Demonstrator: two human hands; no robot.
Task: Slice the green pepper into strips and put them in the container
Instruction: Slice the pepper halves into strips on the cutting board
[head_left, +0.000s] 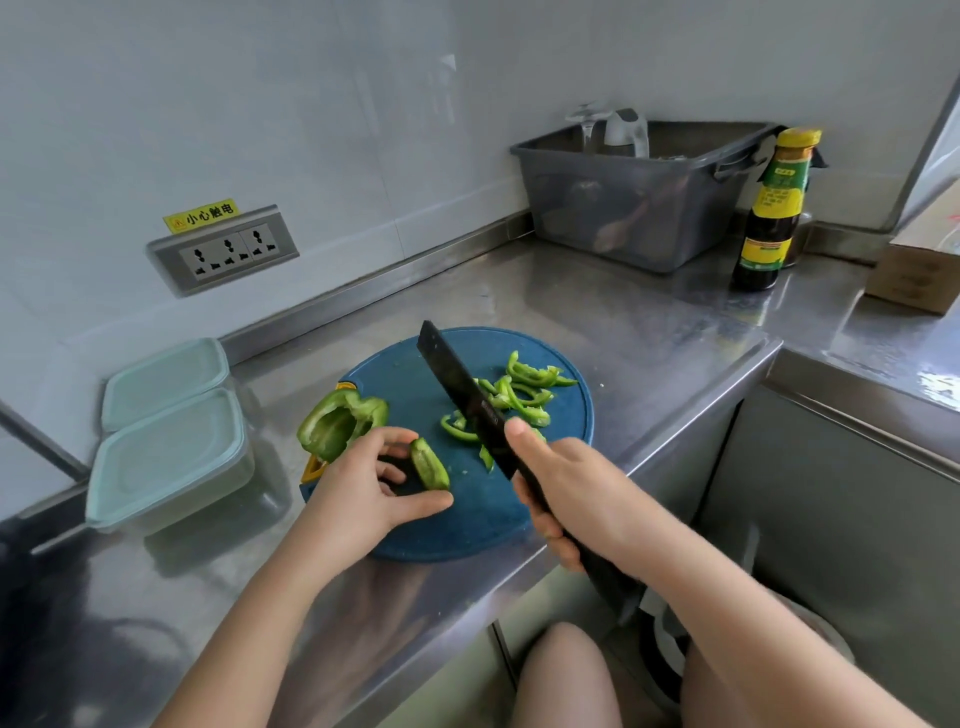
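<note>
L hand (363, 483) pinched small pepper piece (430, 464) btwn thumb & fingers, frame centre, over board (467, 525). R hand (566, 499) clamped on knife (462, 395) handle. Strips (519, 389) centre-right, container (166, 457) lower left. Pepper prob. light, crisp, skin slick: hold by cut edges.

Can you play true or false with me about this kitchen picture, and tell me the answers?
1. The right hand holds a black knife. True.
2. The cutting board is red and square. False: it is blue and round.
3. The left hand holds a pepper piece. True.
4. The pepper strips are in the container. False: they lie on the cutting board.
5. The bottle lies on its side. False: it stands upright.
</note>
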